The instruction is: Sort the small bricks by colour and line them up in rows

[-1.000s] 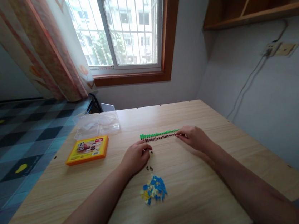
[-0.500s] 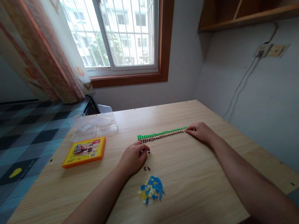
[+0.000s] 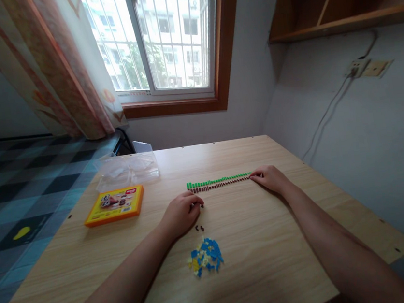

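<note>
Two long rows of tiny building bricks run across the table, a green row (image 3: 220,179) behind a brown row (image 3: 220,185). My right hand (image 3: 271,178) is at their right end, its thumb and finger pinched on a small brown brick at the end of the brown row. Just in front of the left end rests my left hand (image 3: 182,212), fingers curled inward. A small dark piece (image 3: 202,206) shows by its fingertips; whatever lies inside the fingers is hidden. Loose brown bricks (image 3: 199,228) lie nearer me, before a pile of blue and yellow bricks (image 3: 208,255).
A yellow and orange box (image 3: 115,206) lies at the left of the wooden table (image 3: 269,260). Behind it stands a clear plastic tray (image 3: 127,169). A checked bed (image 3: 27,191) is left of the table, and a wall with a cable (image 3: 320,118) is on the right.
My right hand has shifted very slightly left along the end of the brown row. My left hand stays in the same place by the rows.
</note>
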